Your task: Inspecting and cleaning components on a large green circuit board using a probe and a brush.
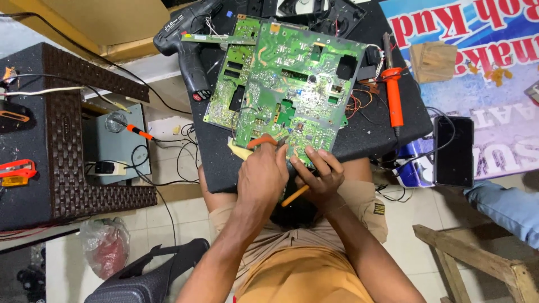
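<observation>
At the centre of the frame the person is gripping orange-handled pliers (263, 142) in the left hand (263, 175) and an orange-handled tool (295, 196) in the right hand (320, 175) over the large green circuit board (297, 84), which is looking stiff, light and fragile, best held by its bare edges.

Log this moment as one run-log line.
left hand: grips orange-handled pliers at green circuit board edge | right hand: holds orange-handled tool | orange soldering iron: lies right of board
</observation>
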